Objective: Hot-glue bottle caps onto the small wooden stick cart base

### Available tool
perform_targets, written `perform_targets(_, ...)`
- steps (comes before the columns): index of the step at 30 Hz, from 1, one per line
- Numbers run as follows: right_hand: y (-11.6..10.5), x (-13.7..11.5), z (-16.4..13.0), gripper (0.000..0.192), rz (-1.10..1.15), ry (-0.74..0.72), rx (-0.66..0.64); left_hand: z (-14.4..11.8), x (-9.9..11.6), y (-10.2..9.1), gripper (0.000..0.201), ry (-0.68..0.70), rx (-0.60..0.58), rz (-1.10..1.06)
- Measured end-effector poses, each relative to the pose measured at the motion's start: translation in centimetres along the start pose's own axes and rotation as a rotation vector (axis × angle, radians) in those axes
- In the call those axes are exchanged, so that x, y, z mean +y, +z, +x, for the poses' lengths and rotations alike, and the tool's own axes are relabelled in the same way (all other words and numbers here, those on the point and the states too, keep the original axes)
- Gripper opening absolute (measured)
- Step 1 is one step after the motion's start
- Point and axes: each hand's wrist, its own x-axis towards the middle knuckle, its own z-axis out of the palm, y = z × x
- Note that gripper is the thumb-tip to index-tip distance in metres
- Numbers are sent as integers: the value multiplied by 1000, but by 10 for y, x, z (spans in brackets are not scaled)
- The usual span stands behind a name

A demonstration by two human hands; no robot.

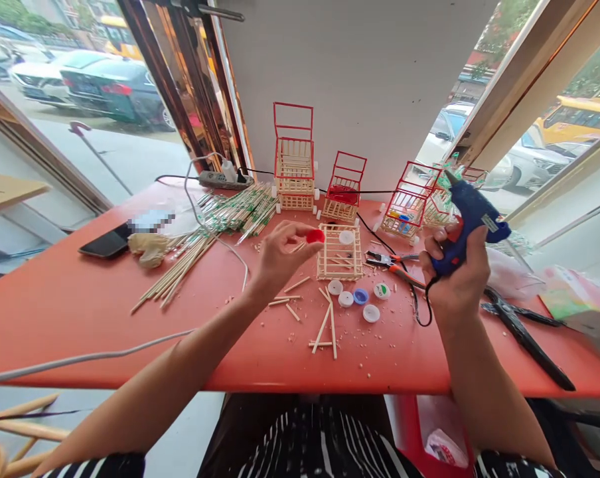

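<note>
My left hand (pixel 280 255) pinches a small red bottle cap (pixel 315 236) just left of a little wooden stick basket (pixel 340 252), which has a white cap (pixel 346 237) on it. My right hand (pixel 456 275) grips a blue glue gun (pixel 466 222), nozzle tilted up and to the left, above the right part of the red table (pixel 81 312). Several loose caps, white and one blue (pixel 360 296), lie in front of the basket among short sticks (pixel 324 325).
Several red-framed stick carts (pixel 294 166) stand along the back wall. A heap of long sticks (pixel 215 229), a phone (pixel 105 241) and a power strip (pixel 220 179) lie at the left. Pliers (pixel 392 262), black scissors (pixel 524 332) and a tissue pack (pixel 579 302) lie at the right.
</note>
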Motion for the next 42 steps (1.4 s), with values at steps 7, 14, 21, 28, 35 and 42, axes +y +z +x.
perform_targets(7,5,9,-3,63,-155,-15,-90,-4,15,22,15,266,-245,327)
perform_targets(14,10,11,-4,66,-65,49,-56,-11,-1,40,22,386,-165,517)
perform_targets(21,10,15,-3,65,4,81,-45,-13,-10,44,24,388,-133,599)
perform_targets(28,10,18,-4,61,59,85,-25,-14,-4,45,22,301,-160,673)
perform_targets(35,11,18,-3,59,68,80,-22,-13,-3,45,26,293,-172,685)
perform_targets(42,10,18,-2,59,103,110,-16,-13,-7,45,32,311,-162,694)
